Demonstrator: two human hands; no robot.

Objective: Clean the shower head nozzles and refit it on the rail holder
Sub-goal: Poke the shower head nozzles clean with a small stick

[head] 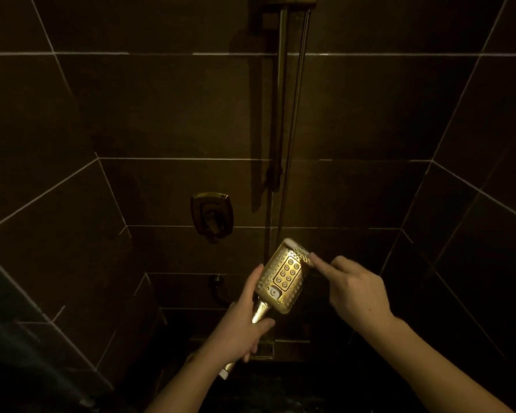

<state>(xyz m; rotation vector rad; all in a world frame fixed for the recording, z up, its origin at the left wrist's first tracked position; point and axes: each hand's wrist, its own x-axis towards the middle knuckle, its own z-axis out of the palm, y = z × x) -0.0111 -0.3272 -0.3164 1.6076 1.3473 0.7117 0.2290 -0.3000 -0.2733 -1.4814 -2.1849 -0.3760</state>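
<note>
Your right hand (pixel 356 289) has its index finger stretched out, the tip touching the upper right edge of the shower head (pixel 283 277), while the other fingers curl loosely into the palm and hold nothing. Your left hand (pixel 240 320) grips the handle (pixel 259 312) of the shower head, fingers wrapped round it from below and the thumb lying up along the left side of the head. The shower head is gold, rectangular, tilted with its top leaning right, and its nozzle face turned up toward you; a block of larger nozzles sits in the middle and a small white button near the handle end. It is held in the air in front of the back wall, well below the top of the rail (pixel 282 93). A hose (pixel 295 114) hangs beside the rail. To the left on the dark tiled wall (pixel 161 114) sits the mixer valve (pixel 211 214). Below your hands a drain (pixel 264 350) lies at the foot of the wall
</note>
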